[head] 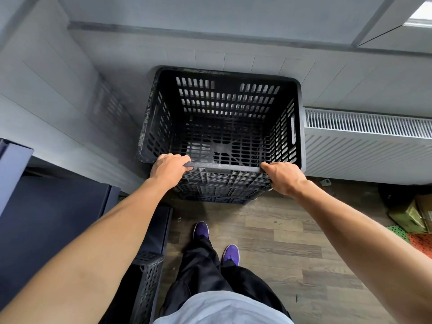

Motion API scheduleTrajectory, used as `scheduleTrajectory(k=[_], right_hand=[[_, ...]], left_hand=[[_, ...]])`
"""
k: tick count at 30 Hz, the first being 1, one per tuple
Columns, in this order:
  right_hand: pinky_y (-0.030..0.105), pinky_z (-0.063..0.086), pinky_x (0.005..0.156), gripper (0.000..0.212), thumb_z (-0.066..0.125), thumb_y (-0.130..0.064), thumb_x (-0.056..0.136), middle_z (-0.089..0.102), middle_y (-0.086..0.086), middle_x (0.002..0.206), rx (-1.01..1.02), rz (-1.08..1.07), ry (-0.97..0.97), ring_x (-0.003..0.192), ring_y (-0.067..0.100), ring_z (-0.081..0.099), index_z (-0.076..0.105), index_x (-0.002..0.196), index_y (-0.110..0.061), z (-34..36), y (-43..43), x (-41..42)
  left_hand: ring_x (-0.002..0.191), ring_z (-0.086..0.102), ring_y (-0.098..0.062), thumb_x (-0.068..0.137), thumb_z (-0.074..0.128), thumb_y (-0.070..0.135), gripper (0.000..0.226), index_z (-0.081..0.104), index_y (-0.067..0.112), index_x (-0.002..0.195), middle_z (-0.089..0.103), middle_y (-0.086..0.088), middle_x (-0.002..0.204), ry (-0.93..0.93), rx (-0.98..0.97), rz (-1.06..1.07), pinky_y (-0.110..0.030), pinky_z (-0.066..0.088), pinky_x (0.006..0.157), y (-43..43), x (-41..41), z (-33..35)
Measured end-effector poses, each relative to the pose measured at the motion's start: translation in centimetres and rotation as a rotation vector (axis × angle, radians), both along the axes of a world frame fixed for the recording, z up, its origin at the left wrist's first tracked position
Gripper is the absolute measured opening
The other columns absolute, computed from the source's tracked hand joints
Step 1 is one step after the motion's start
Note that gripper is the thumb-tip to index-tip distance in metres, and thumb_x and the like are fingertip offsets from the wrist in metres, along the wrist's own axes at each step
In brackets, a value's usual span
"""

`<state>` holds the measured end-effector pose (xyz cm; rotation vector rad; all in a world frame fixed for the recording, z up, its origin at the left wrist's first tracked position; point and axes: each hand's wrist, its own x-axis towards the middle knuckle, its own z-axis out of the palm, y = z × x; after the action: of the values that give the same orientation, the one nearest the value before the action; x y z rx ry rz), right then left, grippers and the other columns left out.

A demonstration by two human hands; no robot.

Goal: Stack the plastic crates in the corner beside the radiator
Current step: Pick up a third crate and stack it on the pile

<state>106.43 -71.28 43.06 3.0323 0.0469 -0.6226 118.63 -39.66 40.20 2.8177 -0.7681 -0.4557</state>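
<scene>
A black slotted plastic crate [224,94] stands in the corner, its open top facing up, directly left of the white radiator [364,146]. It looks to sit on other black crates, whose sides [217,195] show beneath its near wall. My left hand [169,168] grips the near rim at the left corner. My right hand [284,177] grips the same rim at the right corner. The crate is empty inside. Another black crate [147,284] stands on the floor by my left leg, partly hidden by my arm.
Grey walls meet behind and left of the crate. A dark blue cabinet [46,218] fills the left side. Cardboard boxes [411,213] and green and orange plastic mesh [418,239] lie at the right on the wood floor. My feet stand just behind the stack.
</scene>
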Motion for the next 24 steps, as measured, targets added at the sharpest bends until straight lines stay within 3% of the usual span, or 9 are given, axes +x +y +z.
scheduleTrajectory(k=[10,13,16,20,24], right_hand=[[0.044,0.056,0.072,0.03,0.056,-0.01,0.092,0.065,0.009,0.094,0.074,-0.041,-0.033,0.078,0.03,0.064,0.042,0.118,-0.015,-0.9,-0.1,0.1],[0.042,0.053,0.076,0.032,0.055,-0.012,0.092,0.063,0.01,0.1,0.045,-0.066,-0.007,0.092,0.03,0.058,0.041,0.121,-0.012,-0.9,0.6,0.0],[0.041,0.05,0.078,0.041,0.053,-0.01,0.089,0.062,0.012,0.107,0.047,-0.07,0.008,0.101,0.03,0.054,0.039,0.127,-0.01,-0.6,2.0,0.6],[0.042,0.049,0.08,0.047,0.052,-0.009,0.089,0.061,0.013,0.112,0.101,-0.011,0.006,0.103,0.031,0.055,0.036,0.133,-0.011,-0.4,4.9,1.8],[0.042,0.048,0.077,0.044,0.054,-0.01,0.089,0.061,0.013,0.112,0.138,0.081,-0.014,0.102,0.032,0.056,0.039,0.131,-0.012,-0.5,7.6,3.3]], left_hand=[[0.095,0.053,-0.022,0.097,0.052,0.037,0.019,0.061,0.022,0.104,0.062,0.003,0.089,0.018,-0.026,0.006,-0.036,0.031,0.097,-0.3,0.4,-0.3],[0.105,0.051,-0.019,0.096,0.055,0.034,0.02,0.063,0.024,0.112,0.062,0.005,0.1,0.104,-0.114,-0.05,-0.036,0.032,0.098,0.9,0.8,0.2],[0.116,0.049,-0.02,0.092,0.063,0.031,0.029,0.063,0.023,0.12,0.061,0.003,0.115,0.042,-0.124,-0.11,-0.038,0.036,0.103,2.6,1.5,0.7],[0.129,0.044,-0.021,0.087,0.07,0.02,0.04,0.06,0.025,0.126,0.061,0.002,0.126,-0.098,0.014,-0.093,-0.041,0.02,0.115,5.2,2.0,1.2],[0.14,0.034,-0.019,0.091,0.063,0.012,0.053,0.05,0.035,0.137,0.059,0.004,0.132,-0.077,0.15,-0.044,-0.048,0.004,0.118,7.2,1.9,2.2]])
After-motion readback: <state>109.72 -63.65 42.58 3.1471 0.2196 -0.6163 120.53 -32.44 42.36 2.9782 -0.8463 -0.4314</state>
